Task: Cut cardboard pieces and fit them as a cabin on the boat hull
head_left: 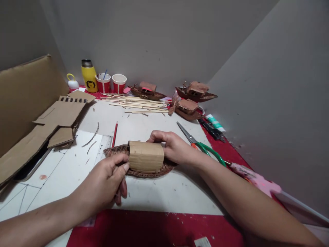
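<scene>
A brown model boat [146, 175] with a textured hull is in front of me, its narrow end pointing left. Over its middle lies a curved roof of plain tan cardboard [146, 157]. My left hand [113, 173] is closed at the roof's left edge, thumb and forefinger pinching there against the near side of the boat. My right hand [171, 147] wraps the right end of boat and roof, with fingers reaching behind the roof; their tips are hidden.
Green-handled scissors [203, 145] lie right of the boat, near a pink glue gun [257, 176]. A red pencil [114, 133] and ruler [104, 147] lie behind it. Farther back are thin sticks [138, 102], finished-looking boats [187, 107], cups [119, 84] and a yellow bottle [89, 77]. Cut cardboard [61, 113] fills the left.
</scene>
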A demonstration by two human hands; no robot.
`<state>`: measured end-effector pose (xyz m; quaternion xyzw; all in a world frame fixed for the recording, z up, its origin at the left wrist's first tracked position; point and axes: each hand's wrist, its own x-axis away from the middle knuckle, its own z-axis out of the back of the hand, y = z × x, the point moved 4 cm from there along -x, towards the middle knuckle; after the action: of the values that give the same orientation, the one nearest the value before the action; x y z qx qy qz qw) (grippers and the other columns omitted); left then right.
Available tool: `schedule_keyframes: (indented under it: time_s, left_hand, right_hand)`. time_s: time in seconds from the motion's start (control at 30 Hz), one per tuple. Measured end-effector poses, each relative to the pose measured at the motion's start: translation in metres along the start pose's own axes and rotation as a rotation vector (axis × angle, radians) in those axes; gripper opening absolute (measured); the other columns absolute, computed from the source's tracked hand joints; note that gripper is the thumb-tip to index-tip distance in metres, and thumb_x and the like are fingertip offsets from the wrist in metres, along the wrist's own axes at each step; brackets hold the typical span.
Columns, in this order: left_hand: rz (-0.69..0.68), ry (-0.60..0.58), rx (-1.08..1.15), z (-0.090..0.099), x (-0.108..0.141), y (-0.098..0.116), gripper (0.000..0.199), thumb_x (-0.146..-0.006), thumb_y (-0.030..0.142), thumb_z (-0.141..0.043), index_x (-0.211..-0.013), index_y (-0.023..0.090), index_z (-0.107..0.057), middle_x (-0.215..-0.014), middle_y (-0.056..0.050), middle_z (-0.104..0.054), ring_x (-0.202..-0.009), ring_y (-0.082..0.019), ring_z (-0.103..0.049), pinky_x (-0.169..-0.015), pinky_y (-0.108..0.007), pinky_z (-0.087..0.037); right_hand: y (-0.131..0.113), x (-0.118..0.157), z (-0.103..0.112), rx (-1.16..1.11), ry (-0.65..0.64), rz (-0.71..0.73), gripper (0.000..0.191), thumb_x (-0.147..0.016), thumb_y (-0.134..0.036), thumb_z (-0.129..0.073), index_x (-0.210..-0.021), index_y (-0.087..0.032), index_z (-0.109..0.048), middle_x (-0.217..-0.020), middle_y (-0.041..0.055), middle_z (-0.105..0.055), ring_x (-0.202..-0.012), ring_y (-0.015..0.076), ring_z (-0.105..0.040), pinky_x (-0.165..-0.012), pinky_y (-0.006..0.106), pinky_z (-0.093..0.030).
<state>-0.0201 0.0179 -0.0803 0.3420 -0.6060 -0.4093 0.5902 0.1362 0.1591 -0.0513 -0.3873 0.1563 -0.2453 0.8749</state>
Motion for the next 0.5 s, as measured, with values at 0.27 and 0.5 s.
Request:
schedule_keyframes:
  time_s: [0.27,0.5]
  left_hand:
    - [0.033,-0.045,0.045,-0.0032,0.0031,-0.0074,0.051,-0.088,0.046,-0.059,-0.129,0.020,-0.042,-0.060,0.002,-0.066,-0.039,-0.009,-0.052,-0.037,-0.015,-0.036]
    - [0.024,-0.012,0.042,-0.0042,-0.0005,-0.0039,0.050,-0.087,0.043,-0.061,-0.127,0.018,-0.044,-0.060,0.001,-0.068,-0.037,-0.009,-0.053,-0.037,-0.015,-0.034]
  right_hand:
    - [-0.0038,-0.0002,0.0011,0.036,0.002,0.059,0.008,-0.076,-0.012,-0.050,-0.074,-0.020,-0.048,-0.071,-0.0023,-0.055,-0.066,0.0118,-0.047,-0.061,0.023,-0.038]
    - [-0.0069,0.0020,-0.0010,0.075,0.018,0.065,0.010,-0.073,-0.010,-0.047,-0.074,-0.019,-0.049,-0.073,-0.0008,-0.058,-0.066,0.0123,-0.050,-0.061,0.024,-0.038]
